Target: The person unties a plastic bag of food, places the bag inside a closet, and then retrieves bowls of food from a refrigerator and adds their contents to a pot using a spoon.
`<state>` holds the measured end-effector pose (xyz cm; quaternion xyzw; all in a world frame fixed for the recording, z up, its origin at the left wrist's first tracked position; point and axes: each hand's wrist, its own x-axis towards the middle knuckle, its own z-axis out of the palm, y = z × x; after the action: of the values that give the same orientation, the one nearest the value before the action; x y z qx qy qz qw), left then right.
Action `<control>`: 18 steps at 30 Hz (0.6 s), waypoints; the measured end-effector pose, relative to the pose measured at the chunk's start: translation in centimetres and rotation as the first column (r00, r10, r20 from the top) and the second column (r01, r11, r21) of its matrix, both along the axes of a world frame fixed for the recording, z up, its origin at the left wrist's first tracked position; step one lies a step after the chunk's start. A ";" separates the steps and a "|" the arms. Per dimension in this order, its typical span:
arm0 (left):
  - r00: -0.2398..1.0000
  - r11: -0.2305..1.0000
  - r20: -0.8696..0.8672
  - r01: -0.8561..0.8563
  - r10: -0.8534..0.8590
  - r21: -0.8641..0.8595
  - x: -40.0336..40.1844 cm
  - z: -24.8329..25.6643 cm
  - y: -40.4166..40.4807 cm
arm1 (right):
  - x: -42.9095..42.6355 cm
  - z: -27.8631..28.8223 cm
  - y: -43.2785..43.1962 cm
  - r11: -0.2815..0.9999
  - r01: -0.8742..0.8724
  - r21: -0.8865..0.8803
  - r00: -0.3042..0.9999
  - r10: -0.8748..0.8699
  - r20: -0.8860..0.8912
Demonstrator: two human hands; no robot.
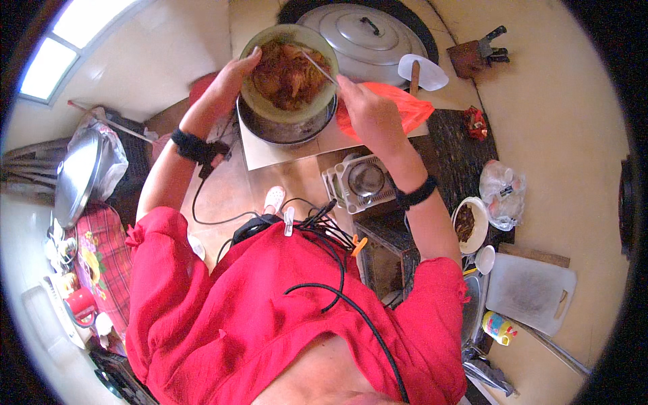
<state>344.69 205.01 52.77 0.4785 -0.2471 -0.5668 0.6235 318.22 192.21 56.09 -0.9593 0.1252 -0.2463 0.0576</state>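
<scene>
My left hand (245, 68) grips the left rim of a pale green bowl (268, 111), its thumb over the edge. Reddish-brown shredded food (288, 76) lies inside the bowl. In my right hand (367, 109) is a thin, light-coloured utensil (320, 67), its far end at the food; whether it is a pair of chopsticks or a spoon handle I cannot tell. Below the bowl, and partly hidden by it, is a dark round wok (288, 134). An orange-red plastic bag (400, 104) lies behind my right hand.
A large metal lid (344, 35) covers a pot at the back. Nearby are a white spatula (425, 73) and a knife block (466, 58). To the right stand a bowl of dark food (473, 233) and a cutting board (531, 288). Black cables (324, 217) hang before my waist.
</scene>
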 end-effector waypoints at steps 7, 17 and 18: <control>0.926 0.995 0.375 -0.007 0.043 -0.095 1.9 -0.2 -1.5 | 2.8 -1.9 -0.7 1.000 0.021 -0.003 0.999 -0.021 0.034; 0.305 0.994 0.946 -0.024 0.111 -0.109 1.1 -1.1 -1.8 | 1.0 -4.7 2.3 0.990 -0.078 -0.117 0.995 0.071 -0.069; 0.302 0.994 0.947 -0.024 0.113 -0.111 1.2 -1.2 -1.7 | 0.7 -4.6 2.5 0.987 -0.084 -0.141 0.989 0.065 -0.134</control>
<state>345.86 203.27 51.57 0.7065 -0.5677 -0.1391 0.3990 318.95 194.75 51.51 -0.9789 0.0743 -0.1899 -0.0117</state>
